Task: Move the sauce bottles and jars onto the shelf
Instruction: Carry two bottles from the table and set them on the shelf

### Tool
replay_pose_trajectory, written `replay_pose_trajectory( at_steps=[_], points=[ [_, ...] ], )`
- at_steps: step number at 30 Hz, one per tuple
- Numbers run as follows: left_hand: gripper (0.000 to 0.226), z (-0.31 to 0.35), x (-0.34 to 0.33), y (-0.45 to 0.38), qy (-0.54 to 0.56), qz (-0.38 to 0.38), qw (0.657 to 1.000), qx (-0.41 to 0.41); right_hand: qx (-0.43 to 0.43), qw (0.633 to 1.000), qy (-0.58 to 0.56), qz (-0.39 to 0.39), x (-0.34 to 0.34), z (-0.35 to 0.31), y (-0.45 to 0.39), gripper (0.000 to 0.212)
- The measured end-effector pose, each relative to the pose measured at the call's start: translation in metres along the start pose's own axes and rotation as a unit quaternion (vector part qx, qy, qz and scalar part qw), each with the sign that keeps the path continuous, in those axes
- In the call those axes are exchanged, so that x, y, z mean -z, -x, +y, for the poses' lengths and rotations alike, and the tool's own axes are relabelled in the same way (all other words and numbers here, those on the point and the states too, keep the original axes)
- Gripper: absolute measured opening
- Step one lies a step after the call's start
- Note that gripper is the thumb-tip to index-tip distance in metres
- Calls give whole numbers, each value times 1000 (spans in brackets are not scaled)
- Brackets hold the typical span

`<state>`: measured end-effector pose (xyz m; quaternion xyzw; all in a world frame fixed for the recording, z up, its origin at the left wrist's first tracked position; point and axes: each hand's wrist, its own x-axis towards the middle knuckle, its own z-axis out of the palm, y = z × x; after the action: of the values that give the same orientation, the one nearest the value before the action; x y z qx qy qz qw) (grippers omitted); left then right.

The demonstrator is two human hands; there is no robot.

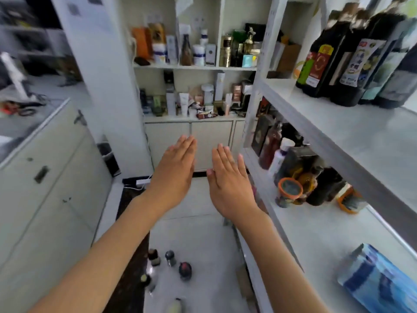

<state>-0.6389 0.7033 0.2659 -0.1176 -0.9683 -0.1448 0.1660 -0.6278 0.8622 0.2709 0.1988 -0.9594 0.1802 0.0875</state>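
A small cluster of dark-capped sauce bottles and jars [168, 267] stands on the pale tiled floor [198, 240] at the bottom centre of the frame, low between the two forearms and well below both hands. The left hand [174, 175] and the right hand [229, 179] hover flat at mid-frame, fingers straight and together, palms down, holding nothing (neither touches any bottle).

The white metal shelf unit [327, 136] fills the right side of the frame. Its upper board carries a row of tall dark soy-sauce bottles with coloured labels [352, 62] at the upper right, with bare board in front of them. The lower board holds dark bottles and two orange-lidded jars [290, 192], and a blue-and-white plastic packet [381, 279] lies at the lower right.

The likely trouble, as I judge it: the floor bottles stand close together, so reaching for one could knock over its neighbour, and glass on tile would break. Lifting a bottle past the shelf's front edge could clip the board or nudge the crowded jars.

A cream cabinet with dark handles [45, 177] hems in the left side, and a white power strip with its cable [142, 182] lies on the floor beyond the hands.
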Motion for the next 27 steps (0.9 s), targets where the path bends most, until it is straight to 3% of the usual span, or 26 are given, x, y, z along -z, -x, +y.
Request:
replay_pose_trajectory(
  at_steps=[7,16,27],
  points=[
    [52,-78,69,142,-46,31,987,150,130,987,-73,-61,-52,-130,20,55],
    [55,-150,147,336,-78,90,939,323,293,934,-142,-147,-111,-328,85,55],
    [52,-235,246,611,-48,192,820,536,383,848,-228,-288,-204,-599,220,54]
  ],
)
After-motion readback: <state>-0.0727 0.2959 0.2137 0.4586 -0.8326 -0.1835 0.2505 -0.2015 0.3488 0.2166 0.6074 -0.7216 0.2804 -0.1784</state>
